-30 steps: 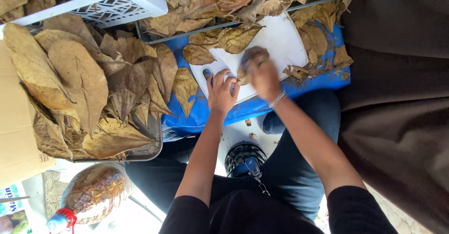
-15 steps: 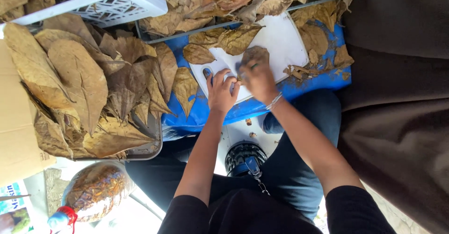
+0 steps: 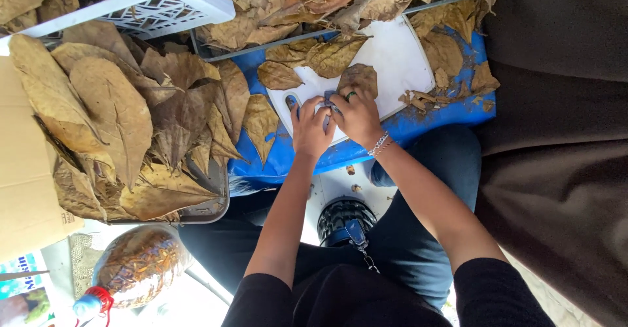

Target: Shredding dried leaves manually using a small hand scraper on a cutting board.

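Blue plastic surface (image 3: 418, 127) carries a white cutting board (image 3: 392, 59). Nearest: dark water bottle (image 3: 343, 219) between the knees; clear jar (image 3: 140, 265) of leaf fragments lower left. Left hand (image 3: 309, 131) lies on the board, fingers curled; whether it grips anything, cannot tell. Right hand (image 3: 358, 114) pinches a small dark tool (image 3: 329, 99) against a dry brown leaf (image 3: 358, 78). Beyond: leaf pile in grey tray (image 3: 216, 196), white basket (image 3: 163, 3).

White crate (image 3: 163, 3), cardboard box (image 3: 26, 183), bottle (image 3: 134, 268) (perhaps leaf-filled)
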